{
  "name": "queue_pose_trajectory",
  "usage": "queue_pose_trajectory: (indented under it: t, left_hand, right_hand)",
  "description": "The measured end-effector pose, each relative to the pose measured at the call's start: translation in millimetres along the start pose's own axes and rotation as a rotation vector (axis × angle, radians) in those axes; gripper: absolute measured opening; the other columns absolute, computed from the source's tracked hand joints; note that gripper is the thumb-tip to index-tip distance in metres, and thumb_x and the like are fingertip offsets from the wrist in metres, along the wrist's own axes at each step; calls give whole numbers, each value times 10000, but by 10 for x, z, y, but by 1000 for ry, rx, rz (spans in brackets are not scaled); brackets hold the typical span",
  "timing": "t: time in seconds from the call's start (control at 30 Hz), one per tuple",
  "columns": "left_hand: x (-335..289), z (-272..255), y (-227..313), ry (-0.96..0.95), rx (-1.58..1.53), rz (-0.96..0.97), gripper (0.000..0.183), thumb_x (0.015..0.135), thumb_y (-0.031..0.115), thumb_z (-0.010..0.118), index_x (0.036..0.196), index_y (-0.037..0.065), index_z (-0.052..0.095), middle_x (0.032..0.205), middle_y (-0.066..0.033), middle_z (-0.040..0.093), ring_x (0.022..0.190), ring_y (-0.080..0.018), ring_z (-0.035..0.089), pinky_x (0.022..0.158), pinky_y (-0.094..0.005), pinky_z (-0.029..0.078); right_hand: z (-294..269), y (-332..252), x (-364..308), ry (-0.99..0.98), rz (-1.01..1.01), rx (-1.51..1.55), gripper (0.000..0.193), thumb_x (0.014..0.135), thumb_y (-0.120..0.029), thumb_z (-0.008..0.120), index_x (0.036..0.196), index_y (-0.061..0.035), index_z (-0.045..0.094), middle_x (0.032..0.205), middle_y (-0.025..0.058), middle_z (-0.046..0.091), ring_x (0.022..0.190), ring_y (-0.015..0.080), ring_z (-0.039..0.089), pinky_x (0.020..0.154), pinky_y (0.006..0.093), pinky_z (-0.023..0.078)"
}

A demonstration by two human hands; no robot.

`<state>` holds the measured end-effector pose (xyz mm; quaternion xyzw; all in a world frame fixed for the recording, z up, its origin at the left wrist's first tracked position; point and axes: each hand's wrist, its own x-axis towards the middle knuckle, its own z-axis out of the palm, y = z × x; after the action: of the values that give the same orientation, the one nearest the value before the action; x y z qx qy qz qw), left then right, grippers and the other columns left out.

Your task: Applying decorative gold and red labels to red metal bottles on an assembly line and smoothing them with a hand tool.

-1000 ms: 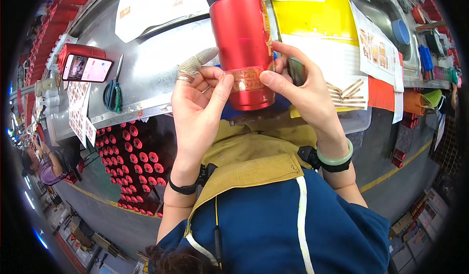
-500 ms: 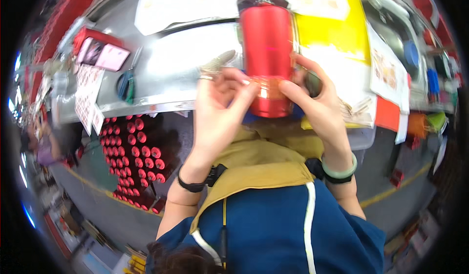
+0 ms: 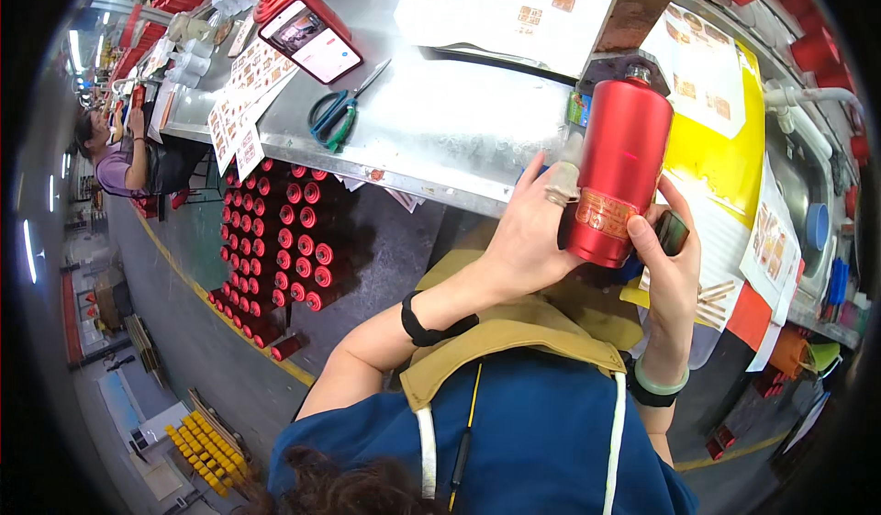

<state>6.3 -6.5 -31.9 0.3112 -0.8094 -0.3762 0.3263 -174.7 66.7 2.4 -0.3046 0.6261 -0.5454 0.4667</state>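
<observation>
A glossy red bottle (image 3: pixel 624 157) leans slightly to the right before me, its small neck toward a dark cradle at the far end. Around its lower part runs a copper-gold patterned label (image 3: pixel 606 214). My left hand (image 3: pixel 532 244) is against the bottle's lower left side and base; its thumb is hidden. Beige wrapping (image 3: pixel 562 184) covers one of its fingers. My right hand (image 3: pixel 673 263) grips the lower right side, thumb at the label's right end, other fingers partly hidden behind. A dark greenish rounded thing (image 3: pixel 674 232) shows by those fingers; I cannot tell what it is.
Left on the metal bench (image 3: pixel 440 111) are scissors (image 3: pixel 335 116), a phone (image 3: pixel 310 39) against a red box, and label sheets (image 3: pixel 248 93). A wooden post (image 3: pixel 638 10) rises beyond the bottle. Rows of red bottles (image 3: pixel 275 240) stand below; a co-worker (image 3: pixel 128 157) sits far left.
The view has swung left, so the bench and bottle appear farther right and tilted. My left thumb has left the label's front, and that hand now lies along the bottle's lower left side.
</observation>
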Motion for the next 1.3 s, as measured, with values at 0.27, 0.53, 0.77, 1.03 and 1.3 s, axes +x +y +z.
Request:
queue_pose_trajectory:
  t: [0.27, 0.53, 0.77, 1.03, 1.3]
  left_hand:
    - [-27, 45, -4, 54, 17, -5, 844, 695, 202, 860, 1429, -3, 496, 1518, -267, 434, 1460, -440, 352, 1205, -593, 218]
    - [64, -60, -5, -96, 174, 57, 878, 736, 260, 849, 1472, -2, 449, 1572, -297, 335, 1494, -458, 279, 1202, -636, 152]
    - [54, -92, 131, -159, -38, -81, 1172, 654, 253, 910, 1581, 11, 235, 1627, -285, 228, 1531, -450, 177, 1211, -629, 152]
    - [34, -95, 78, -106, -499, -319, 815, 1003, 420, 607, 1583, -10, 228, 1592, -220, 345, 1518, -358, 264, 1245, -532, 43]
    - [115, 8, 157, -13, -611, -321, 543, 1120, 306, 367, 1544, -30, 326, 1501, -190, 419, 1411, -273, 392, 1186, -396, 280]
  right_hand:
    - [-128, 21, 37, -25, 13, -41, 680, 914, -106, 768, 1495, 9, 435, 843, -24, 538, 788, 58, 523, 715, 205, 413]
    - [-78, -18, -11, -82, 2, -5, 674, 929, -127, 759, 1501, 3, 428, 863, -23, 549, 805, 51, 520, 721, 202, 407]
    - [-98, -78, -60, -28, 64, 20, 620, 946, -108, 731, 1483, 14, 446, 883, -23, 550, 811, 54, 509, 747, 206, 412]
    - [10, -13, -18, -36, 42, 102, 642, 924, -73, 748, 1474, 31, 434, 861, -33, 530, 740, 23, 461, 687, 196, 410]
    - [-56, 6, -6, -44, 21, 47, 667, 919, -132, 776, 1462, 46, 433, 844, -24, 519, 703, 22, 442, 664, 189, 406]
